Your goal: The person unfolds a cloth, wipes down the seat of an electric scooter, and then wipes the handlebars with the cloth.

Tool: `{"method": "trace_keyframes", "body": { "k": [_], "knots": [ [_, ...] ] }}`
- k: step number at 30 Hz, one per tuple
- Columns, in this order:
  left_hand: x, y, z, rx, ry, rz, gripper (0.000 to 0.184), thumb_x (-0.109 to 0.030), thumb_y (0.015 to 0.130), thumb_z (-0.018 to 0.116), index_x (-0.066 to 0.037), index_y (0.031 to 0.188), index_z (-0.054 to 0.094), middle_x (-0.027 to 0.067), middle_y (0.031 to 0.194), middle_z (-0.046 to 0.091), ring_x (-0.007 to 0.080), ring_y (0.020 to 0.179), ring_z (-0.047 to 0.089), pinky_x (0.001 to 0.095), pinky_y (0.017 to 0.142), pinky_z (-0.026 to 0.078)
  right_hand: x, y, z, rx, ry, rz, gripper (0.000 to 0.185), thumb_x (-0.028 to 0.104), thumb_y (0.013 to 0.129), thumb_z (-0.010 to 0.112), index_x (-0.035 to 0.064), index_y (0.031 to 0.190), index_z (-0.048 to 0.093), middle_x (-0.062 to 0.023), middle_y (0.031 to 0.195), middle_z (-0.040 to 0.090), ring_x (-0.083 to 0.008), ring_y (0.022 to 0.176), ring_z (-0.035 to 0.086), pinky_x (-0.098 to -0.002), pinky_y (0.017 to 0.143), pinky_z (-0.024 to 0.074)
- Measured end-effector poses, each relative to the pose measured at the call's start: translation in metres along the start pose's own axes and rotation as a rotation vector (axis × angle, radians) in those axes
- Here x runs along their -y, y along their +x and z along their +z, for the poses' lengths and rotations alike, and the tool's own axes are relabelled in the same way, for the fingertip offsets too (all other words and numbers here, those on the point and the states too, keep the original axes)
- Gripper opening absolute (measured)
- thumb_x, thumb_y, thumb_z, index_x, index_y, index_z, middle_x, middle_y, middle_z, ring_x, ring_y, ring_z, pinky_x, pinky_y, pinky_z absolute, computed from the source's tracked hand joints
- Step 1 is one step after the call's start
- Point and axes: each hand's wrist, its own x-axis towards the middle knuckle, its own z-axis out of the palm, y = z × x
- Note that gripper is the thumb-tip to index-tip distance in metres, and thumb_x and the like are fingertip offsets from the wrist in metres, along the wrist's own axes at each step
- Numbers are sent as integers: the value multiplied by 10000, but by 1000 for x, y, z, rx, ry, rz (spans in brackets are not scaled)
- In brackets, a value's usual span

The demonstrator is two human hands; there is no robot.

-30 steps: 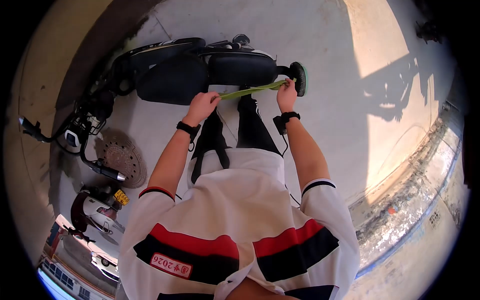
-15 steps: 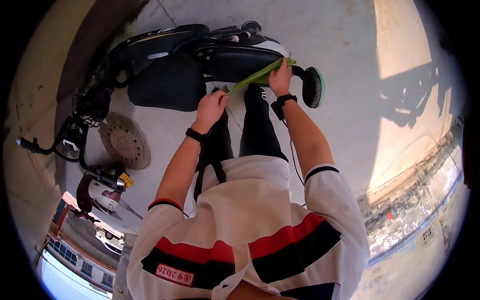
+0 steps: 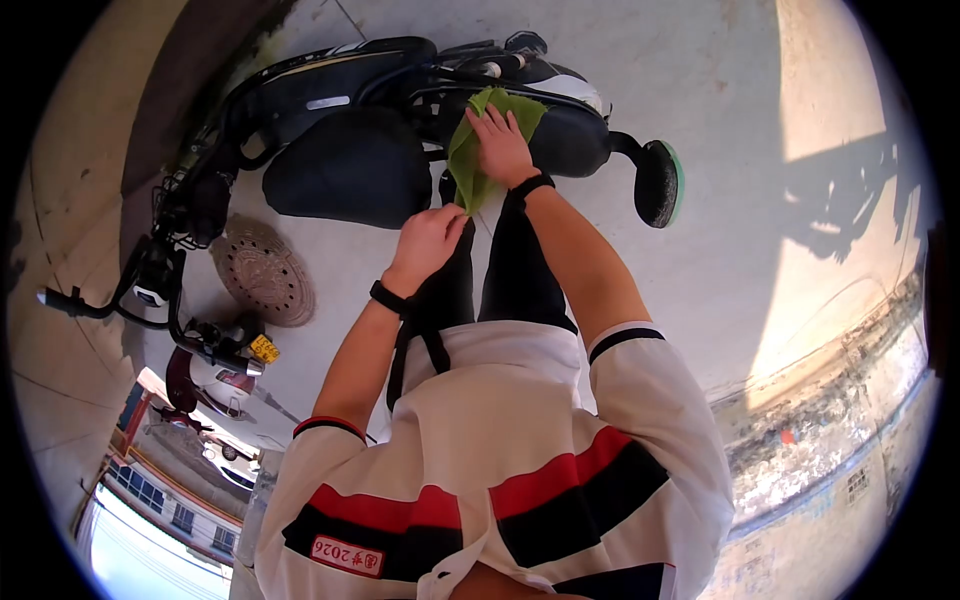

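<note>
A green cloth (image 3: 464, 162) lies partly over the black rear seat (image 3: 572, 138) of an electric scooter, with one end hanging toward me. My right hand (image 3: 502, 148) rests on the cloth, fingers stretched out and slightly apart, over the seat. Lower and to the left, my left hand (image 3: 428, 243) pinches the cloth's lower corner. The broad black front seat (image 3: 350, 170) is to the left of both hands. A dark padded backrest (image 3: 657, 184) stands off the scooter's rear end, right of my right hand.
The scooter's handlebar (image 3: 85, 302) sticks out at the far left. A round manhole cover (image 3: 264, 272) is set in the concrete beside it. Another scooter (image 3: 215, 385) stands behind, lower left. A weathered wall (image 3: 800, 460) runs along the right.
My right hand has moved left and now lies spread on the cloth instead of gripping its end. The cloth, stretched as a strip before, is now spread over the seat.
</note>
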Motion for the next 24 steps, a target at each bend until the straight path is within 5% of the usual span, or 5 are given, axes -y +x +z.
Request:
{"method": "trace_keyframes", "body": {
  "k": [10, 13, 17, 20, 24],
  "knots": [
    [-3, 11, 24, 69, -50, 14, 88, -146, 889, 638, -62, 912, 633, 163, 699, 618, 376, 681, 609, 471, 621, 489, -62, -78, -6, -328, 11, 608, 830, 253, 895, 618, 22, 1544, 154, -238, 1500, 340, -407, 1455, 205, -528, 1180, 182],
    [-4, 7, 27, 99, -44, 31, 89, -151, 888, 637, -64, 909, 631, 156, 706, 608, 372, 694, 607, 468, 624, 487, -54, -101, 27, -389, 111, 723, 867, 225, 886, 610, -97, 1510, 100, -334, 1487, 275, -528, 1422, 156, -529, 1183, 170],
    [1, -3, 19, 121, 19, 71, 70, -103, 890, 652, -37, 910, 639, 136, 718, 632, 324, 663, 616, 407, 608, 486, -32, -101, 42, -378, 43, 779, 837, 154, 870, 589, -102, 1507, 111, -324, 1477, 295, -533, 1419, 158, -532, 1182, 171],
    [11, -11, 10, 128, 3, 80, 71, -105, 888, 656, -37, 905, 643, 134, 724, 628, 321, 669, 614, 401, 610, 487, -18, -68, 33, -427, 50, 550, 832, 121, 845, 595, -68, 1518, 143, -280, 1469, 338, -510, 1426, 171, -555, 1173, 182],
    [17, -21, -7, 142, -47, 57, 74, -97, 881, 664, -31, 910, 646, 139, 739, 631, 316, 672, 616, 393, 611, 487, 19, -23, 30, -172, 43, 208, 762, 79, 798, 610, 8, 1490, 300, -194, 1472, 389, -392, 1453, 234, -514, 1185, 199]
  ]
}}
